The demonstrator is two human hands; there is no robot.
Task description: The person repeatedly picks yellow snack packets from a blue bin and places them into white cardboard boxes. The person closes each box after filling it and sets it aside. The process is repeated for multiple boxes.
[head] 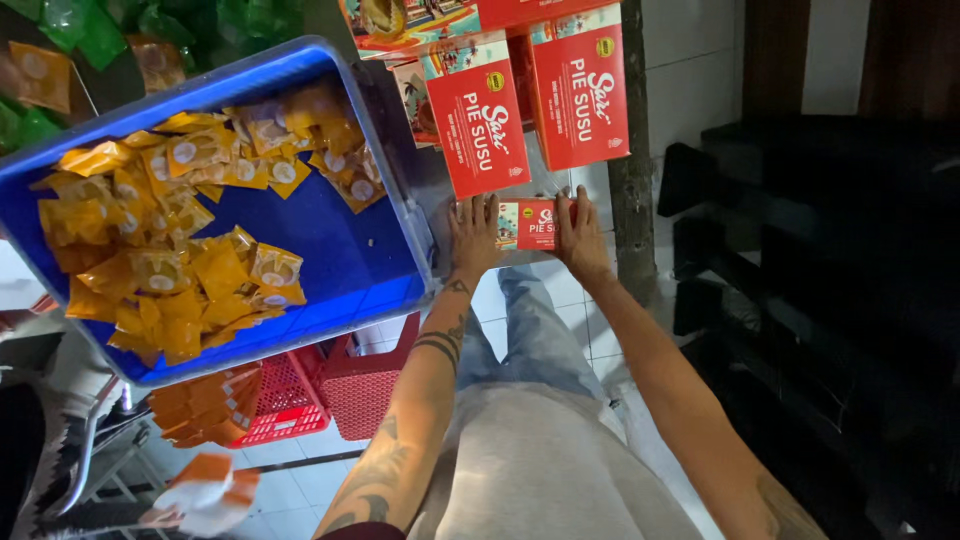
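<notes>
A small red box sits at the front edge of a grey table, and I grip it from both sides. My left hand presses its left end; my right hand presses its right end. Just beyond it stand two taller red boxes, leaning side by side, with more red boxes stacked behind them. To the left, a blue plastic tray holds several yellow-orange snack packets.
Red plastic baskets stand on the tiled floor under the table, one with orange packets. Green packets lie at the top left. A rough post rises right of the boxes. Dark shelving fills the right side.
</notes>
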